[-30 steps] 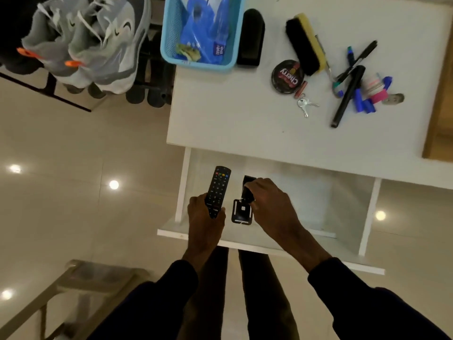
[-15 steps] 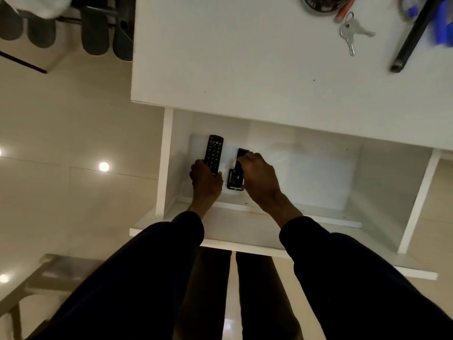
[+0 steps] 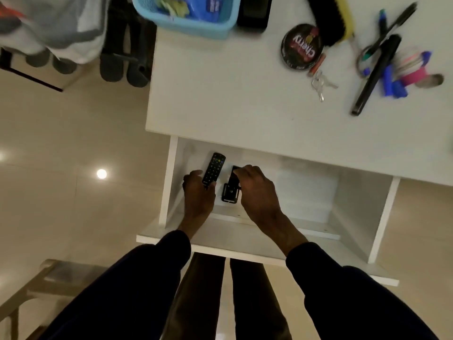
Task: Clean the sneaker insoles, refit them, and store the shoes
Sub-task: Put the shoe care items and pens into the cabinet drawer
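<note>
The white tabletop (image 3: 220,99) is seen from above, with its drawer (image 3: 306,231) pulled open beneath the near edge. The grey-and-white sneaker (image 3: 61,28) is found at the far left, beyond the tabletop's edge and well apart from both hands. It is blurred, and no insole can be made out. It is judged light, with a soft upper over a stiffer sole, and is best taken at the heel collar (an insole would be thin and limp, to be pinched at its heel end). Both arms are reached down into the drawer's left part. The left hand (image 3: 198,195) is curled round the near end of a remote control (image 3: 214,168). The right hand (image 3: 257,192) has its grip closed, fingertips bent over the far end of a small black gadget (image 3: 230,192) just beside the remote control.
</note>
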